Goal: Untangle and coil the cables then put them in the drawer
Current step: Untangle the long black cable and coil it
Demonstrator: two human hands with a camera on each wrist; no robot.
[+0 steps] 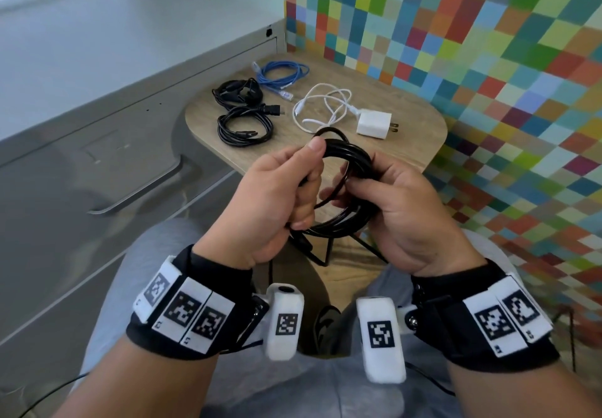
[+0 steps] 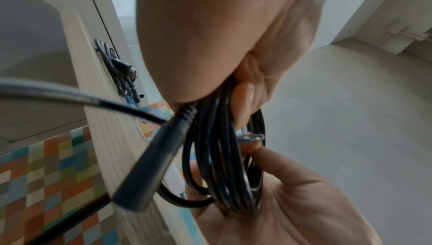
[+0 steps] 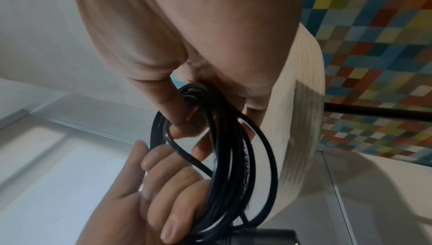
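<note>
A black cable coil (image 1: 353, 157) hangs in front of me, just above the near edge of the wooden table (image 1: 413, 124). My left hand (image 1: 306, 186) grips its left side, thumb on top and fingers curled round the strands. My right hand (image 1: 368, 189) grips the right side of the coil (image 3: 233, 156). In the left wrist view the cable's black plug end (image 2: 151, 160) sticks out below my palm, beside the loops (image 2: 222, 160). The grey drawer cabinet (image 1: 97, 163) stands at my left, its fronts closed.
On the table lie a blue cable (image 1: 281, 75), a black bundle (image 1: 237, 91), a black coil (image 1: 244, 127) and a loose white cable (image 1: 325, 104) with a white charger (image 1: 374, 122). A checkered wall (image 1: 488, 59) rises behind and right. The drawer handle (image 1: 146, 189) juts out.
</note>
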